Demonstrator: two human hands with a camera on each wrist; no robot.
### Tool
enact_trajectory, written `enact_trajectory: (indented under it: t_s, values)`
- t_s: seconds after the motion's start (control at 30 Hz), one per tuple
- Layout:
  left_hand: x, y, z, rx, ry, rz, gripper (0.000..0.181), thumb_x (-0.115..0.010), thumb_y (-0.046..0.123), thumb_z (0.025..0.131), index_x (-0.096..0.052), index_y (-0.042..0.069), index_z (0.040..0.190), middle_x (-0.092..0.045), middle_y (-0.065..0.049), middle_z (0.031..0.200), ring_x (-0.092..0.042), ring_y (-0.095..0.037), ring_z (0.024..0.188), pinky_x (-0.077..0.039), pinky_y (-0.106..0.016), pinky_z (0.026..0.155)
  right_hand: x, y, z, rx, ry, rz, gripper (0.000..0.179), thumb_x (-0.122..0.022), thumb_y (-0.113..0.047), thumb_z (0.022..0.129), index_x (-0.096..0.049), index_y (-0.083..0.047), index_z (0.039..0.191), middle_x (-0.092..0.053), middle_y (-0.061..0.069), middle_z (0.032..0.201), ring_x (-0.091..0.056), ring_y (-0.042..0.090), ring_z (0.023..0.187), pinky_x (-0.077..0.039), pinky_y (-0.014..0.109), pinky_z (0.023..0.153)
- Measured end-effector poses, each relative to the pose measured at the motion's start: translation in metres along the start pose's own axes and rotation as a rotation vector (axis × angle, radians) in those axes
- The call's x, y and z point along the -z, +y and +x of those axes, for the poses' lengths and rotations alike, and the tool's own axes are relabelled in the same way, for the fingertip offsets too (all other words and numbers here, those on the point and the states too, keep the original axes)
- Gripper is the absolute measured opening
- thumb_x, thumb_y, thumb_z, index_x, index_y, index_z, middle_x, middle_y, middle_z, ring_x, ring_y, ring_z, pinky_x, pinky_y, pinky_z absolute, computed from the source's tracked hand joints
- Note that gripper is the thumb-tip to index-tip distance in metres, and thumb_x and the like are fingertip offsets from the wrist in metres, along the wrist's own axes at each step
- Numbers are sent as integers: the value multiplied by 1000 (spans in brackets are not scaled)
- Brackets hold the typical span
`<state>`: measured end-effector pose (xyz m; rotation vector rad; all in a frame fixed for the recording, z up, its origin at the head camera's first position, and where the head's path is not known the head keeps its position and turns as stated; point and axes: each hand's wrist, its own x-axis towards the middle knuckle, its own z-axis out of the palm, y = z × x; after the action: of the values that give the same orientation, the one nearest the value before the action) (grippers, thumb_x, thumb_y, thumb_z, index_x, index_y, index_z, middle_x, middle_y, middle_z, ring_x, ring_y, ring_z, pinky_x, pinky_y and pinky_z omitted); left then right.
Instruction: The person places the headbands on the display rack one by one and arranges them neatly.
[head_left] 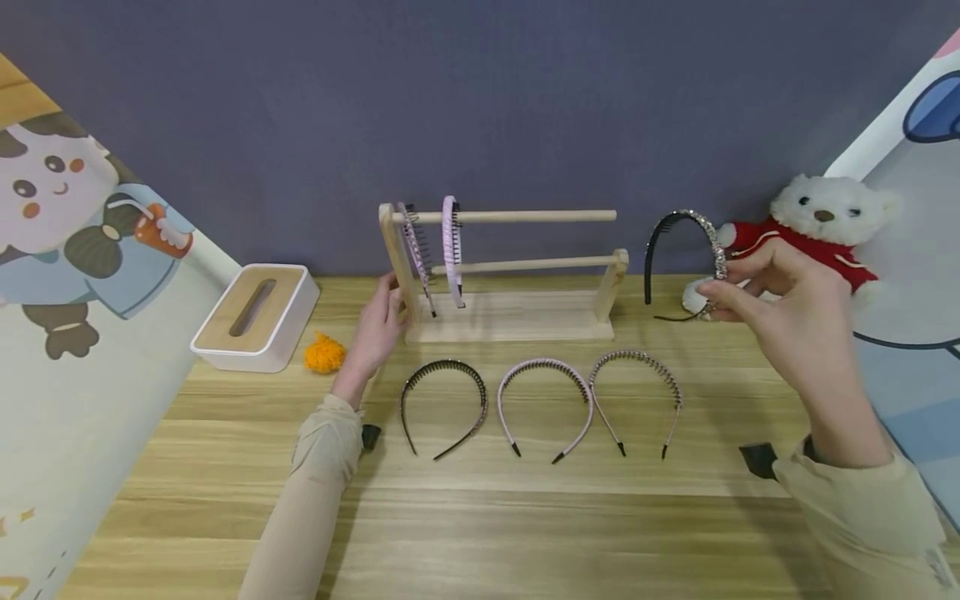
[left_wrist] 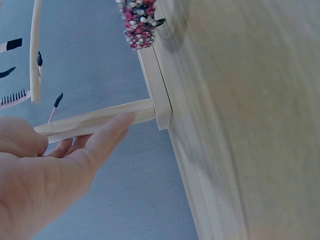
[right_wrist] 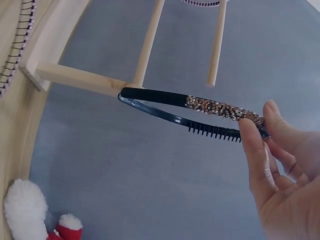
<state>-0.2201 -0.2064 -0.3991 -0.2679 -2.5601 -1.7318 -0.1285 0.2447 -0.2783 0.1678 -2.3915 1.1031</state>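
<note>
My right hand [head_left: 798, 308] pinches a black toothed headband [head_left: 708, 229] covered with sparkly beads, to the right of a wooden headband rack [head_left: 510, 329]. In the right wrist view, thumb and fingers hold the beaded part of this headband [right_wrist: 215, 107], and its black ends point towards the rack's bars. My left hand [head_left: 378, 325] holds the rack's left upright [left_wrist: 100, 117], with fingers along the post. Near the left end of the rack hang a patterned headband [head_left: 415, 242] and a pink one [head_left: 450, 250].
In front of the rack lie a dark headband [head_left: 482, 392], a pink headband [head_left: 502, 404] and a beaded one [head_left: 600, 408]. A tissue box [head_left: 288, 333] and an orange fuzzy ball [head_left: 325, 354] sit left. A white teddy bear [head_left: 832, 212] in red sits behind my right hand.
</note>
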Motion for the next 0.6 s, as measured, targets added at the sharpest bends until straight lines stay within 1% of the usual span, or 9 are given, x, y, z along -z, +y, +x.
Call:
enact_trajectory:
  t_s: [0.17,0.33,0.43,0.6]
  values:
    - [0,-1,1,-3,-2,-10,55,-28,26,119,-24,0,167,-34,-33,164,-42,-52,147,-49,-55,115,-2,-4,4,15,-6,56,27,-86,12,85,-65,10,102,-67,-24,79,-67,-4,58,-57,6,64]
    - [0,-1,1,-2,-6,-15,55,-28,27,119,-23,0,167,-35,-33,164,-43,-51,147,-49,-55,115,-8,-7,10,14,-16,125,28,-83,16,85,-63,12,104,-70,-19,85,-69,-3,64,-60,11,63]
    - [0,-1,1,-1,-6,-7,56,-28,27,119,-23,0,167,-35,-33,163,-43,-51,147,-49,-55,115,-12,-10,14,29,-13,140,28,-83,17,85,-62,13,103,-69,-19,86,-69,-5,67,-60,11,63]
    - [0,-1,1,1,-3,-1,55,-27,27,119,-24,0,167,-36,-33,163,-43,-51,146,-50,-55,114,-16,-15,20,52,-14,154,27,-82,17,85,-62,14,103,-70,-20,83,-70,-4,64,-60,11,61]
